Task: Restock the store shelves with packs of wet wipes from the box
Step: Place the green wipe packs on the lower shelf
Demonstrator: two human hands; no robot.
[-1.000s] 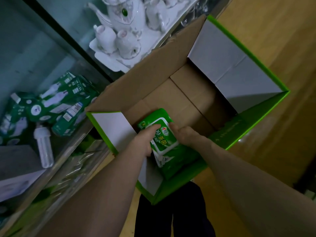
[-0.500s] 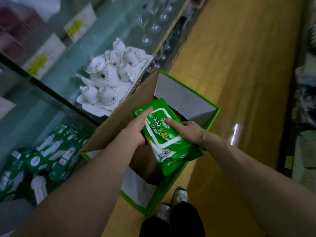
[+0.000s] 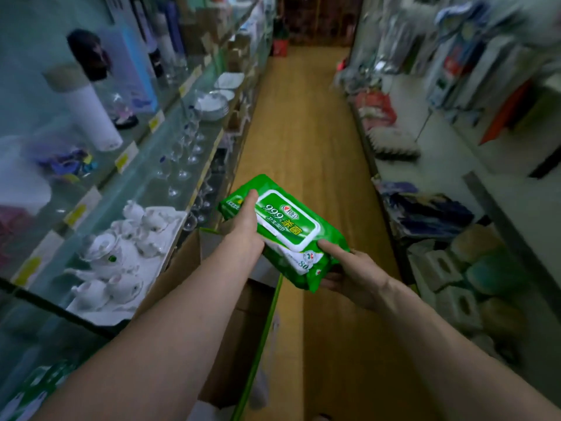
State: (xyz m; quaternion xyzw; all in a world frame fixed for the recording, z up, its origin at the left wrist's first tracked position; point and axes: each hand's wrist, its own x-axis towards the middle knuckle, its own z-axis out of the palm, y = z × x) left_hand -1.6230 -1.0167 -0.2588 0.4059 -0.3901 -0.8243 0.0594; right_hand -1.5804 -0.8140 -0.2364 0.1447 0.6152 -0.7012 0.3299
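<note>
Your left hand and right hand each grip an end of the wet wipes pack, held above the cardboard box. Likely soft, slick film; support underneath.

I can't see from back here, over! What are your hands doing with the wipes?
Left hand, right hand both grip the wet wipes pack. Pack above the box, not shelved yet. Tea set sits on near left shelf.

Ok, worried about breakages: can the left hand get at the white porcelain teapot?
Probably not: the left hand grips the green wet wipes pack, though the way to the white porcelain teapot looks open.
</note>
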